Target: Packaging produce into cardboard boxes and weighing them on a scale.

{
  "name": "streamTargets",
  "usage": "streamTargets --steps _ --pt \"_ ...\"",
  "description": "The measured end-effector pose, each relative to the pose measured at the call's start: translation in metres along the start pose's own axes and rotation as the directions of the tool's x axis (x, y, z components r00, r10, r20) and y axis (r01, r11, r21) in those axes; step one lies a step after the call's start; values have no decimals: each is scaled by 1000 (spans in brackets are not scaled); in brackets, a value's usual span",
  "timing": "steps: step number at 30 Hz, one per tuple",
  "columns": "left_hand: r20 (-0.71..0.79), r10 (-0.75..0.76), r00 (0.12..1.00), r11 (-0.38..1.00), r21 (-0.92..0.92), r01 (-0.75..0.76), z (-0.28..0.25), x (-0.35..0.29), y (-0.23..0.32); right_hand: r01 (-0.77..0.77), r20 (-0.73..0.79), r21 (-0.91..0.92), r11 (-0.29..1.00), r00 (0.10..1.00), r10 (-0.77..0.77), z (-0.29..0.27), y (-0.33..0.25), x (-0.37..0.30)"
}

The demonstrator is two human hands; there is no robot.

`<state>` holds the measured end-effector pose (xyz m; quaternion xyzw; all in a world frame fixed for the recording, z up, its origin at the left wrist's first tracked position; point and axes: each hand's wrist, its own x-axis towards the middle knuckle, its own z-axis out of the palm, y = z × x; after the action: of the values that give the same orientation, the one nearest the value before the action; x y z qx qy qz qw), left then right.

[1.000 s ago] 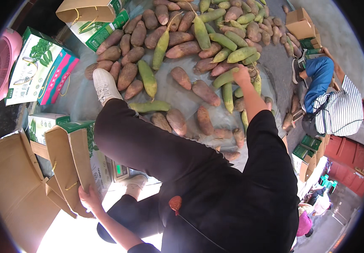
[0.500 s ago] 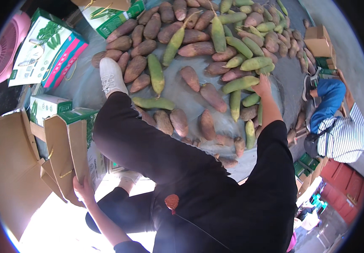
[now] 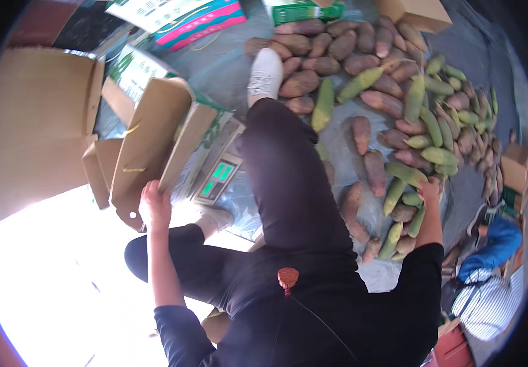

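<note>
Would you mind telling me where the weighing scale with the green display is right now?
In the head view, the weighing scale sits left of centre on the ground, between the open cardboard box held by the left hand and the person's outstretched leg.

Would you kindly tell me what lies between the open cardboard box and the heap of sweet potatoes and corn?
In the head view, a scale and the person's outstretched dark-trousered leg.
</note>
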<state>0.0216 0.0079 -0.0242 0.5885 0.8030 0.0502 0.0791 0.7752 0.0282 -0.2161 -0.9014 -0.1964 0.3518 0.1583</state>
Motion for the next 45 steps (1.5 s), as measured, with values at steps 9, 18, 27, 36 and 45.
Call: streamTargets --steps 9,18,27,36,45 --pt "-58 54 997 998 49 -51 -3 -15 4 397 -112 -323 859 885 -452 34 -68 -50" --pt "-155 163 974 985 -25 -169 0 -20 1 572 20 339 747 789 -614 26 -258 -184" --pt "-263 234 936 971 23 -237 -1 -16 -4 676 339 643 360 170 -925 114 -413 -371" --pt "-246 245 938 969 20 -248 3 -16 -9 779 807 417 468 -81 -585 281 -416 -481" --pt "-232 239 943 971 55 -232 3 -11 -6 796 752 452 403 -97 -651 207 -430 -397"
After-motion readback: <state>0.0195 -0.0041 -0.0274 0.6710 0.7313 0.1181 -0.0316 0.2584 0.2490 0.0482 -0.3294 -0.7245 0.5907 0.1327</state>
